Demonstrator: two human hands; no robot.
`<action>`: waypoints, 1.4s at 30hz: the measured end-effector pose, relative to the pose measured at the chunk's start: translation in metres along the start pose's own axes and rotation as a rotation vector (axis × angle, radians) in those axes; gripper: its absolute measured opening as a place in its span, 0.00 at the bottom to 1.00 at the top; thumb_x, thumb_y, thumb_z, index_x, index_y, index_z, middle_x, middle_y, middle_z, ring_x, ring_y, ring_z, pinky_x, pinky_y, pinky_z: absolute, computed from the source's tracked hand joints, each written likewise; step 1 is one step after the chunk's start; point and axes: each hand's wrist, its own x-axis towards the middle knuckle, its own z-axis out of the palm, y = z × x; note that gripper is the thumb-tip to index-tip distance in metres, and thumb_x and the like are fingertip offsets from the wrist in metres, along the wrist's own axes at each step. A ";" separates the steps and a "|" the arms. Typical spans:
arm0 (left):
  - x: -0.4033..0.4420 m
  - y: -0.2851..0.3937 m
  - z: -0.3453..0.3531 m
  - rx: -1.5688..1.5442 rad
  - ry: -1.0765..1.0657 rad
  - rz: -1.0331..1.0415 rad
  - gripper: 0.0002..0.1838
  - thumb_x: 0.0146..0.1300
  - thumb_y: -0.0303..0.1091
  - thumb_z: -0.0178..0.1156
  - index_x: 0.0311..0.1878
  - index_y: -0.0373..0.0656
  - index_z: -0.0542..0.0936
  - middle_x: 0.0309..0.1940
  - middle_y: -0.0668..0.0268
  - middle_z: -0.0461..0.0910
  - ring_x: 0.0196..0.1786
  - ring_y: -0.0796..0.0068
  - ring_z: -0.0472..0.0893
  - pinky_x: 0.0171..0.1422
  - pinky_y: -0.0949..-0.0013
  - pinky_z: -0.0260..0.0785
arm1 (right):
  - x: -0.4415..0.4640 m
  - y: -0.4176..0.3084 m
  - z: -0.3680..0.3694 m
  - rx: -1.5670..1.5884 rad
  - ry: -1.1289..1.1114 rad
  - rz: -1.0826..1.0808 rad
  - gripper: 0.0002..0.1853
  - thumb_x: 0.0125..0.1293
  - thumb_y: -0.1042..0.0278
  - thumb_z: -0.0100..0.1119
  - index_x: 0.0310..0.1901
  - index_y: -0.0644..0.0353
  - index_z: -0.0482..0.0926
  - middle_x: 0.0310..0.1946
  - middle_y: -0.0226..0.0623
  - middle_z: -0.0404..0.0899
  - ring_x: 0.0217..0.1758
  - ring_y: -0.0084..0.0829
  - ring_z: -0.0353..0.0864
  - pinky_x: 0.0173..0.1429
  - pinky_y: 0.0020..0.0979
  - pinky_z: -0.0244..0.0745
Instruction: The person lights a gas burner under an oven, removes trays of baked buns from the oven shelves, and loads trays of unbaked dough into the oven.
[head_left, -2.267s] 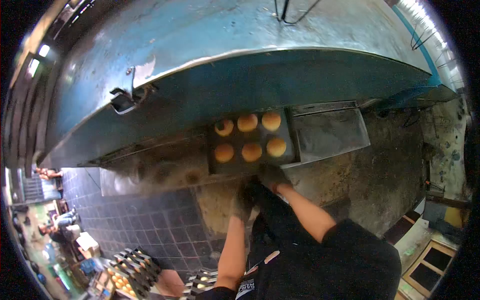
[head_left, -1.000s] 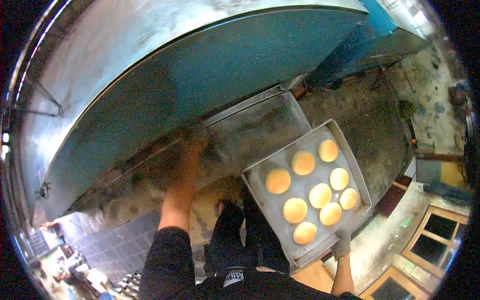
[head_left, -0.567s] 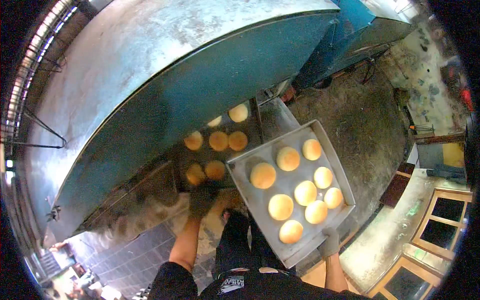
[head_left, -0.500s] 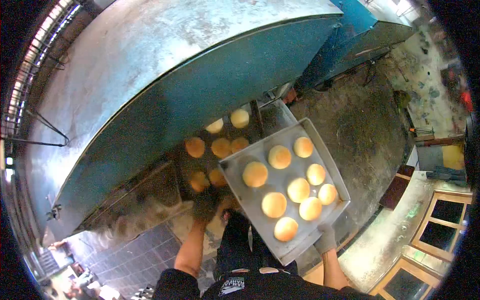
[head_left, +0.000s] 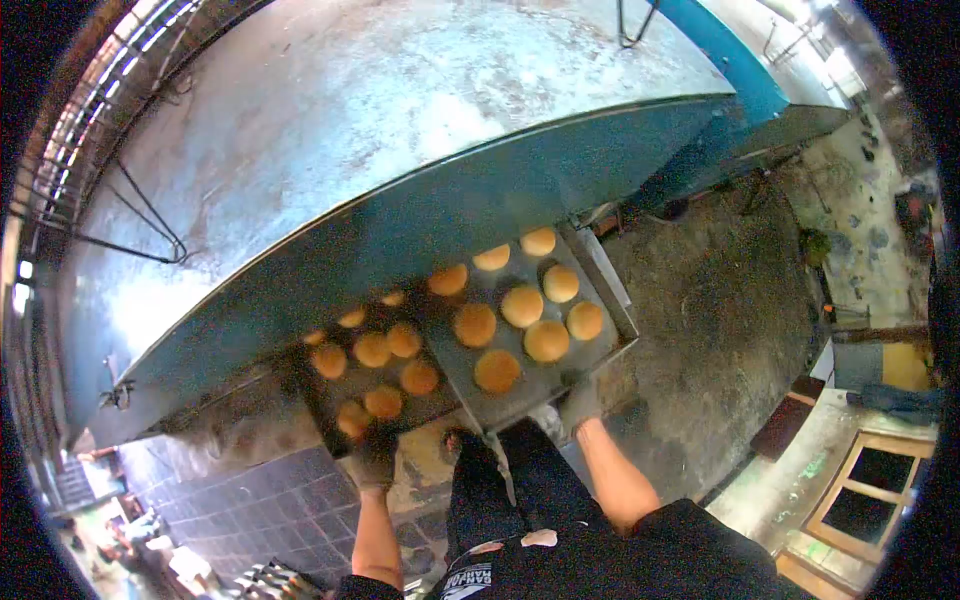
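Observation:
My left hand (head_left: 372, 460), in a dark glove, grips the near edge of the left baking tray (head_left: 335, 440). Several browned round buns (head_left: 383, 402) sit on that tray, its far end under the blue metal housing. My right hand (head_left: 580, 402), in a greyish glove, is closed at the near edge of the right baking tray (head_left: 532, 386). This metal tray holds several golden buns (head_left: 546, 341) and also runs partly under the housing. The two trays lie side by side, nearly touching. The fingers of both hands are partly hidden.
The large blue metal housing (head_left: 400, 110), with a worn top, spans the far side. Bent metal rods (head_left: 150, 215) stick out over its left part. Bare dark floor (head_left: 720, 300) stretches to the right, tiles (head_left: 260, 495) to the left. A wooden-framed window (head_left: 870, 490) is at lower right.
My right hand has brought the right tray leftward and away from me, from outside to partly under the housing. The left tray sits further left in view, with my left hand still at it.

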 end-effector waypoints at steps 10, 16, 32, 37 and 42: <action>-0.027 0.013 0.041 -0.309 0.267 -0.439 0.31 0.77 0.56 0.69 0.74 0.47 0.85 0.72 0.52 0.87 0.75 0.43 0.81 0.83 0.44 0.71 | 0.114 -0.005 0.031 -0.272 -0.386 0.057 0.21 0.92 0.50 0.53 0.68 0.56 0.84 0.65 0.45 0.86 0.69 0.48 0.82 0.73 0.52 0.81; 0.014 0.050 0.049 -0.368 -0.437 -0.559 0.30 0.87 0.43 0.59 0.86 0.43 0.77 0.84 0.51 0.80 0.88 0.44 0.74 0.96 0.45 0.59 | 0.109 -0.012 0.027 -0.258 -0.227 0.139 0.24 0.95 0.47 0.46 0.68 0.58 0.84 0.62 0.49 0.87 0.63 0.52 0.86 0.65 0.56 0.85; 0.266 -0.021 0.046 -0.086 -0.098 -0.020 0.27 0.90 0.39 0.55 0.86 0.42 0.76 0.75 0.52 0.83 0.77 0.52 0.82 0.86 0.48 0.71 | 0.259 -0.020 0.160 -1.498 -0.598 -0.724 0.22 0.65 0.53 0.80 0.56 0.55 0.92 0.55 0.52 0.94 0.58 0.59 0.92 0.63 0.58 0.89; 0.282 -0.049 0.022 -0.179 -0.087 0.004 0.30 0.92 0.45 0.55 0.88 0.43 0.74 0.80 0.55 0.79 0.80 0.50 0.79 0.89 0.48 0.69 | 0.247 -0.037 0.217 -1.994 -0.603 -0.722 0.31 0.74 0.61 0.73 0.77 0.61 0.82 0.75 0.50 0.84 0.71 0.52 0.89 0.73 0.53 0.90; 0.155 -0.097 -0.001 -0.355 0.163 -0.182 0.32 0.93 0.50 0.55 0.90 0.43 0.72 0.85 0.57 0.75 0.82 0.49 0.76 0.92 0.48 0.66 | 0.180 -0.007 0.194 -1.490 -0.640 -0.760 0.22 0.71 0.50 0.70 0.60 0.52 0.92 0.59 0.51 0.93 0.61 0.56 0.92 0.66 0.60 0.86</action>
